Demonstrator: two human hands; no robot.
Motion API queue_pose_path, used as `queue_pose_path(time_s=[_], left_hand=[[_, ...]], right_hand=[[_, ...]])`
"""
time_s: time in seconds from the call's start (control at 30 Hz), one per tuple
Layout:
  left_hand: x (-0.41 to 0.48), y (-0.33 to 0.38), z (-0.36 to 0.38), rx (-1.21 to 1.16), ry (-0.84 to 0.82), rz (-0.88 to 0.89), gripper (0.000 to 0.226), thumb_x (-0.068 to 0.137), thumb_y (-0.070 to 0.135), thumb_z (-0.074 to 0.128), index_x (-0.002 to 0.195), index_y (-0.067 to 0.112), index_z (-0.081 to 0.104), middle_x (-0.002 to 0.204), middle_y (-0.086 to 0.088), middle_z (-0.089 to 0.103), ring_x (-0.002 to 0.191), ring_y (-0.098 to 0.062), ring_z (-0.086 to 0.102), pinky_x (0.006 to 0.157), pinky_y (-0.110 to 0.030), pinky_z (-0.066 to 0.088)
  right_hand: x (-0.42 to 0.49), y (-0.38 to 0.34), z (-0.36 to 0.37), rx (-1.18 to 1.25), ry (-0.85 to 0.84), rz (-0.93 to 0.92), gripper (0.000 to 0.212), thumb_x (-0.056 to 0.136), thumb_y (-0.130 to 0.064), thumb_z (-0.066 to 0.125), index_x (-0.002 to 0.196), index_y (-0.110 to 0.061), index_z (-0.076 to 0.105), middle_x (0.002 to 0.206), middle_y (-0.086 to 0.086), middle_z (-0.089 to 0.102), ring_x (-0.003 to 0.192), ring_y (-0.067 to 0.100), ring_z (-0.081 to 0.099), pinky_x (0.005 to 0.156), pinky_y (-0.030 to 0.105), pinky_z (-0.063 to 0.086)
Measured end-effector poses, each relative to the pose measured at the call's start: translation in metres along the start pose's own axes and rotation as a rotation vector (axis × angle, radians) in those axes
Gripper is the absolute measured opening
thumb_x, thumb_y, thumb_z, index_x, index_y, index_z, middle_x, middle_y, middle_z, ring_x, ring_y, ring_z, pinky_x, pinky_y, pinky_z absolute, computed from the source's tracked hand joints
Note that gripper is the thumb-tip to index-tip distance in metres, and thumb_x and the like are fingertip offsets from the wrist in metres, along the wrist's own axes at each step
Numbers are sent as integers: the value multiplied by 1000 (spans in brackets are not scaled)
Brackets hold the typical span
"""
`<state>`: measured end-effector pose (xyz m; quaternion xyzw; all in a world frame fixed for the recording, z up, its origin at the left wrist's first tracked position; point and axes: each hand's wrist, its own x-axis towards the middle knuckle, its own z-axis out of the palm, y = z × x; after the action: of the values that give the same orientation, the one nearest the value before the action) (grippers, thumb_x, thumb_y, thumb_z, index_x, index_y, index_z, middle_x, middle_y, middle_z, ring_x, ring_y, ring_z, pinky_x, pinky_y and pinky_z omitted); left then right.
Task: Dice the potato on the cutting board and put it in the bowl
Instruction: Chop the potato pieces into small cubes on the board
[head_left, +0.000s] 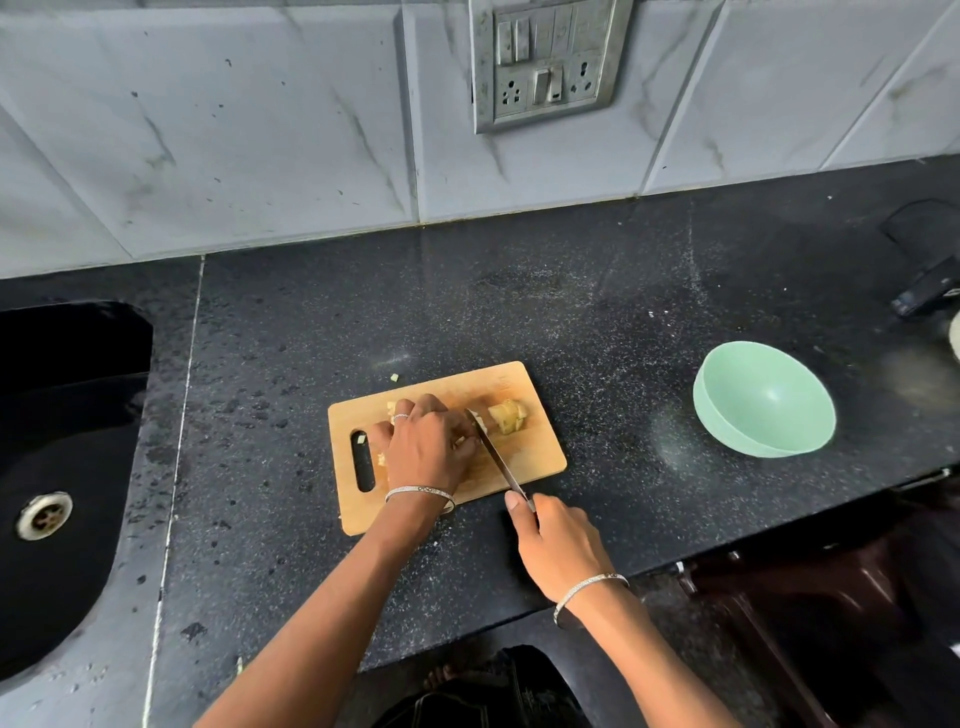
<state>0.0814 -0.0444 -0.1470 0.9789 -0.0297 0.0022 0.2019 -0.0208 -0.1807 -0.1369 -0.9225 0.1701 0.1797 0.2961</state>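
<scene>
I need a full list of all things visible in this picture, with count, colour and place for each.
counter: one, black speckled, under everything.
cutting board: one, light wood, middle of counter.
potato pieces: several, pale yellow, on the board.
knife: one, silver blade, over the board.
bowl: one, mint green, empty, right of board.
sink: one, black, far left.
switch panel: one, grey, on tiled wall.
left hand: one, holds potato pieces.
right hand: one, grips knife.

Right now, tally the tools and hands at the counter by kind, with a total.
1 cutting board
1 knife
1 bowl
2 hands: left hand holding the potato, right hand gripping the knife
Total: 5
</scene>
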Motion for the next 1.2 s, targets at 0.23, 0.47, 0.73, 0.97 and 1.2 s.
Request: queue_pose_path(time_s=[0.23, 0.47, 0.73, 0.97, 1.2], left_hand=[[1, 2, 4, 16, -15, 5, 13, 83, 36, 60, 83, 28, 71, 104, 9, 56, 101, -18, 40, 80, -38, 20], [-5, 3, 17, 16, 32, -66, 18, 80, 40, 60, 82, 25, 70, 103, 7, 54, 105, -21, 41, 91, -47, 28], [-6, 4, 14, 17, 90, -147, 21, 87, 35, 54, 89, 20, 70, 110, 3, 51, 106, -24, 42, 89, -45, 25], [-10, -8, -2, -67, 112, -87, 14, 80, 35, 62, 87, 33, 74, 108, 8, 58, 105, -21, 44, 82, -40, 27], [-17, -14, -16, -133, 196, -177, 16, 77, 44, 70, 78, 29, 67, 100, 10, 60, 100, -20, 47, 75, -33, 16]], right_hand=[[3, -2, -1, -154, 31, 9, 47, 99, -55, 29, 104, -19, 57, 107, 10, 64, 100, 35, 61, 75, 39, 46], [-6, -5, 11, -349, 144, -104, 41, 102, -48, 28, 110, -15, 51, 106, 9, 67, 100, 33, 64, 70, 38, 45], [-15, 7, -3, -281, 95, -69, 47, 101, -52, 25, 108, -17, 56, 106, 12, 65, 102, 36, 61, 75, 41, 46], [-9, 1, -12, -147, 136, -35, 46, 101, -53, 25, 99, -17, 54, 104, 14, 64, 100, 40, 60, 70, 41, 39], [-1, -11, 3, -157, 46, -51, 45, 101, -51, 28, 104, -14, 55, 108, 15, 63, 102, 39, 60, 73, 40, 43]])
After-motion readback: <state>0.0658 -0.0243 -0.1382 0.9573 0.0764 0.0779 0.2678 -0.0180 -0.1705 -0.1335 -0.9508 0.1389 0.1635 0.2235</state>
